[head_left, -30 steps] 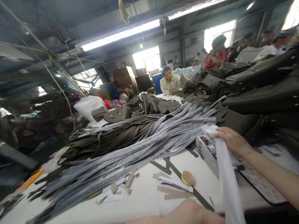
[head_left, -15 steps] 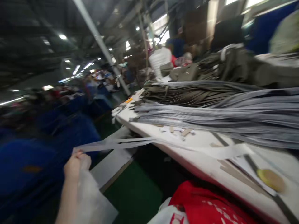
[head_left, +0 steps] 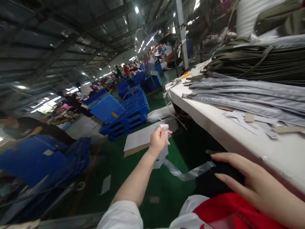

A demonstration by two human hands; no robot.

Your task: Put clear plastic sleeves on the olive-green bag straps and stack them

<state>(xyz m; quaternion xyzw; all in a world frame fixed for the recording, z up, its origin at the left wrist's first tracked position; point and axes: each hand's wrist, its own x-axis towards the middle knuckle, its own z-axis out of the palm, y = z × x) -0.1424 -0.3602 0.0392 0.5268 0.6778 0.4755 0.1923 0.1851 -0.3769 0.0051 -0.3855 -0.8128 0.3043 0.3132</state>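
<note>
My left hand [head_left: 158,140] is stretched out over the green floor, its fingers closed on a strip of thin translucent white plastic film [head_left: 179,173]. Part of the film is bunched at the fingers, and the rest hangs down and curves to the right. At lower right, beside the table edge, my right hand [head_left: 247,176] has its thumb and forefinger apart. The film's far end lies near those fingertips, seemingly not gripped. On the white table [head_left: 200,111], long grey strips [head_left: 243,95] lie bundled below a stack of olive fabric strips [head_left: 257,65].
Paper and cardboard scraps [head_left: 250,122] lie near the table's edge. A flat white-topped board [head_left: 140,136] rests on the floor. Blue pallets [head_left: 133,111] and blue carts stand to the left, where a person in dark clothing [head_left: 40,127] bends over. A pole [head_left: 182,38] rises behind the table.
The view has swung left. My left hand now appears nearer the middle, and the film, earlier stretched towards the table, hangs slack. My right hand has come into view.
</note>
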